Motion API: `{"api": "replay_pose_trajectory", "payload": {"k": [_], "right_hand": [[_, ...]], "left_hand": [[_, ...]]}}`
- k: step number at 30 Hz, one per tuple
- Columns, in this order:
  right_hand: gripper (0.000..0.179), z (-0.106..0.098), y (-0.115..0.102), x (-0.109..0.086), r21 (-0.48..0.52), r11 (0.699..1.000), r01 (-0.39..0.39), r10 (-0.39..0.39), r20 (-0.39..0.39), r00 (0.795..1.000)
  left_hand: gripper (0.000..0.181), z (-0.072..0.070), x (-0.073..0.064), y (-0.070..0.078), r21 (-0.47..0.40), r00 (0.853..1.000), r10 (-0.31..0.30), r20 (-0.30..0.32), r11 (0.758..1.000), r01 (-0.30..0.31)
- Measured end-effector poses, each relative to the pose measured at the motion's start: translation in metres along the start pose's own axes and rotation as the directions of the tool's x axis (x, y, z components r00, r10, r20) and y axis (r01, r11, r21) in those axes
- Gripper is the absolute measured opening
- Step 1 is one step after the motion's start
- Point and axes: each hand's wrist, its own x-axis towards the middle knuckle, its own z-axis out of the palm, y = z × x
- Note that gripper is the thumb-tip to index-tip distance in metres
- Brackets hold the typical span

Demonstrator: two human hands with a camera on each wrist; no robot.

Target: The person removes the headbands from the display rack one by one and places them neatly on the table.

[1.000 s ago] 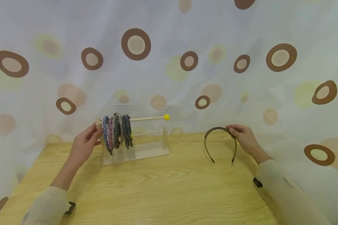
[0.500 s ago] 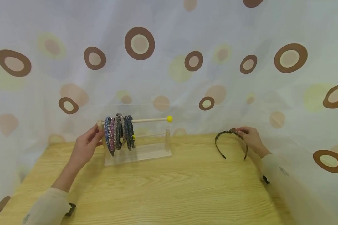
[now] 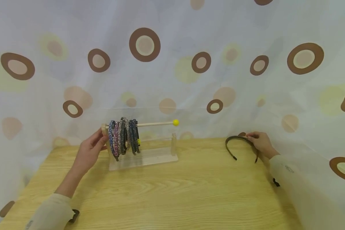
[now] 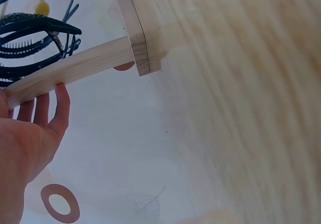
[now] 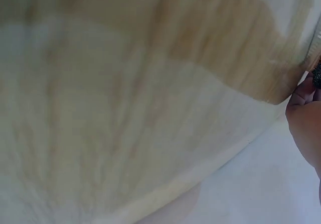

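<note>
What counts in space is where the loose headband lies from the yellow ball that tips the upper rod. The ball is well to the left of your right-hand grip, and the rod's long axis runs left to right, its ball end facing that side. Your right-hand grip, the nearer one, pinches the headband at the right of its arch; the band curves away leftward, both tips towards you. It is at the far right of the surface; you cannot tell whether the tips touch down. Your left-hand grip grasps the left upright of the wooden rack.

Count one loose headband, one rack, two uprights, one upper rod with one ball. The hung headbands crowd the rod's left part, too tightly for a sure number; you can make out at least five.
</note>
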Motion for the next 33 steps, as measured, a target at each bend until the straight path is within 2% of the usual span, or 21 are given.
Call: {"api": "replay_pose_trajectory", "payload": {"k": [7,14,18,20,23,29,33], "right_hand": [[0.037,0.003,-0.005,0.001,-0.033,0.999,-0.015,0.015,-0.014,1.000],[0.037,0.005,-0.007,0.000,-0.073,0.997,-0.008,0.007,-0.022,1.000],[0.039,0.002,-0.011,0.001,-0.068,0.997,-0.035,0.035,-0.009,0.999],[0.039,-0.006,-0.016,-0.003,-0.063,0.997,-0.048,0.049,0.013,0.999],[0.041,-0.019,-0.029,-0.007,-0.080,0.996,-0.039,0.042,0.041,0.998],[0.048,-0.041,-0.064,-0.014,-0.038,0.999,0.001,0.001,0.078,0.997],[0.046,-0.055,-0.088,-0.019,-0.021,0.999,0.039,-0.036,0.106,0.994]], "left_hand": [[0.050,-0.001,0.000,-0.001,0.028,1.000,0.024,-0.016,0.999,-0.024],[0.051,0.001,0.002,-0.006,0.026,1.000,0.004,-0.029,1.000,-0.003],[0.052,0.001,0.003,-0.007,0.031,0.999,-0.003,-0.036,1.000,0.004],[0.053,0.003,0.003,-0.007,0.025,0.999,-0.003,-0.033,1.000,0.004],[0.053,0.005,0.001,-0.006,0.030,1.000,-0.004,-0.029,1.000,0.005],[0.055,0.002,0.002,-0.003,0.042,1.000,-0.007,-0.027,0.999,0.008],[0.055,0.003,0.004,-0.002,0.030,0.999,-0.011,-0.034,0.999,0.012]]}}
